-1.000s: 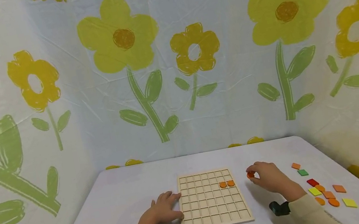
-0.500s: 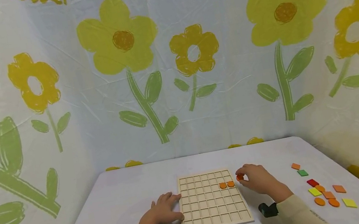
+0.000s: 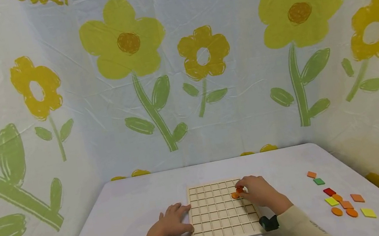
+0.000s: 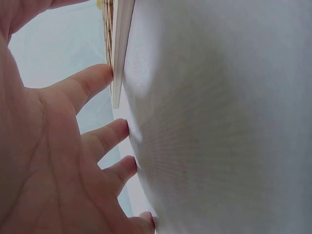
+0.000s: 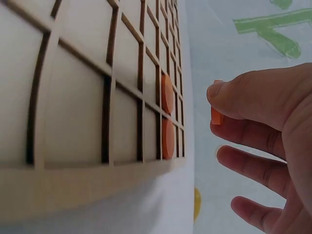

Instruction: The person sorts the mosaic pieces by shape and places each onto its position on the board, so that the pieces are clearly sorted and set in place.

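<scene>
orange disc [image 5: 217, 116] shifted left, above wooden grid [image 3: 222, 224], nearly parallel

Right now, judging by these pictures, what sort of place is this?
Probably a small tabletop booth for play or filming: a white fabric backdrop with yellow flowers borders three sides of a pale table, on which lies a rectangular wooden grid board.

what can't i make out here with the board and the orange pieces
Head view: the orange disc nearest the right edge of the board, largely covered by the right hand.
Head view: the marks on the right sleeve, too small and blurred to read.
Left wrist view: most of the board, cut off by the picture's top edge and seen almost edge-on.
Right wrist view: the full outline of the held orange piece, edge-on and partly behind the thumb.
</scene>
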